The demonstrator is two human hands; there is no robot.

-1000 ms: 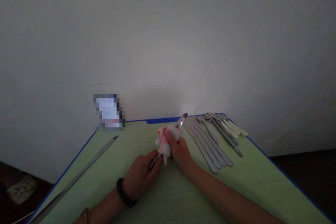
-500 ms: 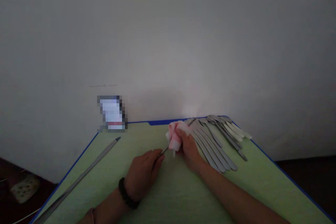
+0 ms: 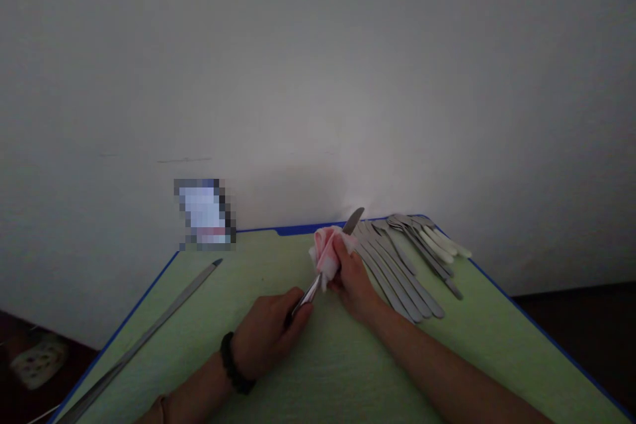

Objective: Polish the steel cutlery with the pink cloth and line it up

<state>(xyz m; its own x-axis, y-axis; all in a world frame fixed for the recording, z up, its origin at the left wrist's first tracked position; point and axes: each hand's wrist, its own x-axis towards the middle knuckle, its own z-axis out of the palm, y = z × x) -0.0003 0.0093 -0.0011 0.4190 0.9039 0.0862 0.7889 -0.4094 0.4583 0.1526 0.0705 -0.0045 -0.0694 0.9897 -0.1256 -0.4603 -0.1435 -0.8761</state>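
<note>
A metal table knife (image 3: 354, 220) slants up and away over the table, its blade tip showing past a pink and white cloth (image 3: 328, 248). My left hand (image 3: 273, 328), with a dark bead bracelet at the wrist, is closed around the knife's handle. Wrapped around the middle of the knife is the cloth, pinched by my right hand (image 3: 352, 281), thumb on top. Just right of that hand lie several table knives (image 3: 397, 278) side by side, handles toward me. The fingers under the cloth are hidden.
Farther right lie spoons (image 3: 397, 220) and white-handled cutlery (image 3: 440, 245). A long thin metal strip (image 3: 163, 318) runs along the left of the green table (image 3: 278, 265), which has a blue edge. A blurred-out phone-like screen (image 3: 203, 212) leans on the wall behind.
The knife has turned in my left hand, and its blade now shows clearly beyond the cloth. Both hands stay nearly in place; the view has shifted slightly.
</note>
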